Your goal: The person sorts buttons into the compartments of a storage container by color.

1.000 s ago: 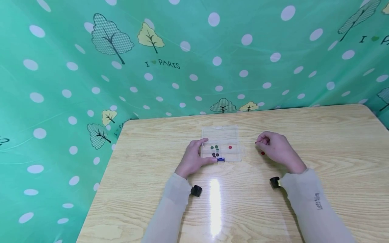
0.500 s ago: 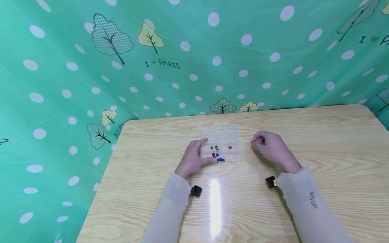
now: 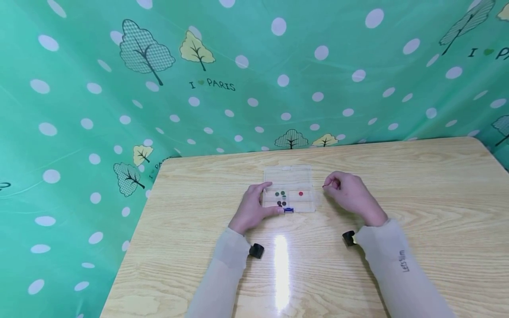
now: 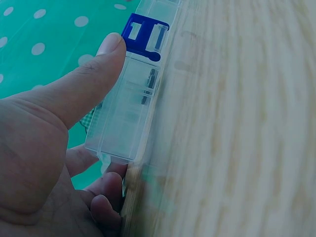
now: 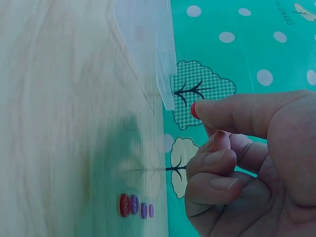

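Note:
A clear plastic box point(image 3: 305, 205) with compartments lies on the table, its transparent lid point(image 3: 288, 175) folded back. My left hand point(image 3: 254, 208) grips its left side. The left thumb presses the front wall beside a blue latch point(image 4: 143, 37). Inside the box, green buttons point(image 3: 282, 193) and dark buttons point(image 3: 284, 203) lie on the left, with a red button point(image 3: 301, 193) further right. Just right of the box, my right hand point(image 3: 350, 194) pinches another red button point(image 5: 194, 111) between thumb and forefinger, above the table.
In the right wrist view, a red button point(image 5: 124, 205) and purple buttons point(image 5: 134, 204) stand out on the wooden table point(image 3: 318, 274), beyond the right hand. A green patterned cloth point(image 3: 254, 79) hangs behind the table's back edge.
My right hand has moved left toward the box with the pinched button. A red button seen on the table beside it is now hidden from the head view. My left hand stays put.

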Available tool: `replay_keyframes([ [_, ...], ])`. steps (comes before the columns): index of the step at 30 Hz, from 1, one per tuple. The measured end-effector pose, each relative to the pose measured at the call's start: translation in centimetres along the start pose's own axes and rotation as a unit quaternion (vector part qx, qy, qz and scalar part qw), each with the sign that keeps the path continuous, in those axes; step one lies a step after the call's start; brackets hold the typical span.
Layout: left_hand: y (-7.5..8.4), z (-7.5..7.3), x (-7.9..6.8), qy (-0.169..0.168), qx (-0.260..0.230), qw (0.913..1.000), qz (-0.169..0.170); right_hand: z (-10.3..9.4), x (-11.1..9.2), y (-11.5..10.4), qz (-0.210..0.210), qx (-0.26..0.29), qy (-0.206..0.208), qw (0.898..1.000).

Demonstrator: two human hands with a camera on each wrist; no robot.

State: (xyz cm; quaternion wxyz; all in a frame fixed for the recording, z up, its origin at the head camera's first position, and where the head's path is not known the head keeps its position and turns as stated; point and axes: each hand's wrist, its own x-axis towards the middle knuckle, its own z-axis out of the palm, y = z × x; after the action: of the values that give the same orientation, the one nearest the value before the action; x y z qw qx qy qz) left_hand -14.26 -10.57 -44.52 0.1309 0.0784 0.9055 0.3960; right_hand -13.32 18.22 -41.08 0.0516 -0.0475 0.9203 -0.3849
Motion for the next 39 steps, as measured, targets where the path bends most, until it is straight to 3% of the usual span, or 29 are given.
replay_keyframes([
  [39, 0.4, 0.0, -0.1, -0.003, -0.002, 1.0000, -0.007, 2.5, 1.1, -1.9, -0.026, -0.013, -0.018, 0.999],
])
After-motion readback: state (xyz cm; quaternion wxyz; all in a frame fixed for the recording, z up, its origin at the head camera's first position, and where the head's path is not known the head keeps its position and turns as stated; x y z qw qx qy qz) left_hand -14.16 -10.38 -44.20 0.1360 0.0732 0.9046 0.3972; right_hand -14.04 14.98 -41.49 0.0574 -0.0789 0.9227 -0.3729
